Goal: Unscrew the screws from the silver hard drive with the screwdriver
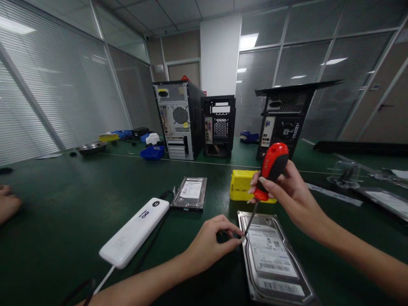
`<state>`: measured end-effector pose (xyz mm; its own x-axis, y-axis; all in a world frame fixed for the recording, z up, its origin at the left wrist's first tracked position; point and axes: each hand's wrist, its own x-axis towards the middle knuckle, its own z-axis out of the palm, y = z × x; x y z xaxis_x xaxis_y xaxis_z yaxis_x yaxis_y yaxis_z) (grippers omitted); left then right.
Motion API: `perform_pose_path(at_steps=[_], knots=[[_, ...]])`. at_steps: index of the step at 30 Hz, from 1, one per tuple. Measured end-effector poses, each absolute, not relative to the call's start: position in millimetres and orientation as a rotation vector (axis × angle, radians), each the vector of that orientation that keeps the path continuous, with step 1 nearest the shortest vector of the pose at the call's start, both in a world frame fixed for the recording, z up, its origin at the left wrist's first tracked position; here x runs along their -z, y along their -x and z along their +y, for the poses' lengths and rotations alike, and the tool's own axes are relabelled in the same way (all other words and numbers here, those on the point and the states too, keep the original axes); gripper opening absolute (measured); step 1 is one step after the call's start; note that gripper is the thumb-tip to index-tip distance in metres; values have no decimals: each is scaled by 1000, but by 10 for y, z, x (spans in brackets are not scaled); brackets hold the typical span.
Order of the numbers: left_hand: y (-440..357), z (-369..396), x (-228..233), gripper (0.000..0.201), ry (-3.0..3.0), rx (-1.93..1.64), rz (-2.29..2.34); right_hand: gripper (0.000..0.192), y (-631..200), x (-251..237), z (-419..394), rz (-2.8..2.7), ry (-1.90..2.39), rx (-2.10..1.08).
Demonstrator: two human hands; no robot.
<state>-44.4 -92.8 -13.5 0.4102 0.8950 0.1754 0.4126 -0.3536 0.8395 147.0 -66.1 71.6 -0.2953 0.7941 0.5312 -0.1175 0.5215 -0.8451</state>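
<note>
Head view: raised right grip [290, 193] clasps tilted screwdriver [275, 163]; left grip [214, 238] narrow beside tip [246, 230], hold unclear.

Access to the front hard drive [270, 255] is obstructed at its left edge by the left hand [213, 238] and from above by the slanted screwdriver [271, 165] in the right hand [295, 195]. A passage is left on the bench [219, 191] between the rear hard drive [190, 193] and the yellow bin [240, 186]; farther back, the way is narrowed by three computer cases [219, 127].
</note>
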Motion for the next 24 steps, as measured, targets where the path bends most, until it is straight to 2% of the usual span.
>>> perform_pose_path(at_steps=[24], knots=[[453,-883,177,20,-1921,-839,1073,28,-1460,-691,-675,-1601,558,-1086]])
